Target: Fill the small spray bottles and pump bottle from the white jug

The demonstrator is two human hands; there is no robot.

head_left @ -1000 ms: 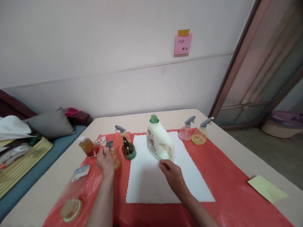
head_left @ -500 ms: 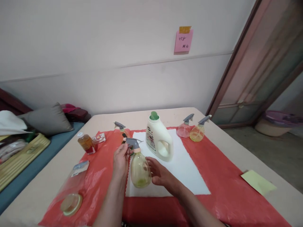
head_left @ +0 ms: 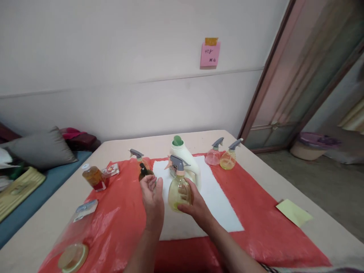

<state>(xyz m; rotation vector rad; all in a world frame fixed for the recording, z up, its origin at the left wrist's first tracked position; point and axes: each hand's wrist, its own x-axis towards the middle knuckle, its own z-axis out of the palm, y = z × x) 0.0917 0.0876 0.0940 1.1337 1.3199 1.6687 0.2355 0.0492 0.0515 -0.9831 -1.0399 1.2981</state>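
1. Fingers of the right hand [head_left: 197, 208] are wrapping around the yellow spray bottle [head_left: 175, 193], holding it upright in front of the white jug [head_left: 187, 156].
2. Front-left of the jug, the left hand [head_left: 153, 203] is cupping loosely, thumb apart from the fingers.
3. Pink note [head_left: 210, 55] is hanging above the jug's right, reading "45" plus unclear characters.
4. Left of the jug, an amber bottle [head_left: 93, 176] is showing a red label, too small to read.

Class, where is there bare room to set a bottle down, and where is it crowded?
Free: the red sheet between white cloth and yellow note. Crowded: around left hand, right hand, held spray bottle, white jug and dark pump bottle.
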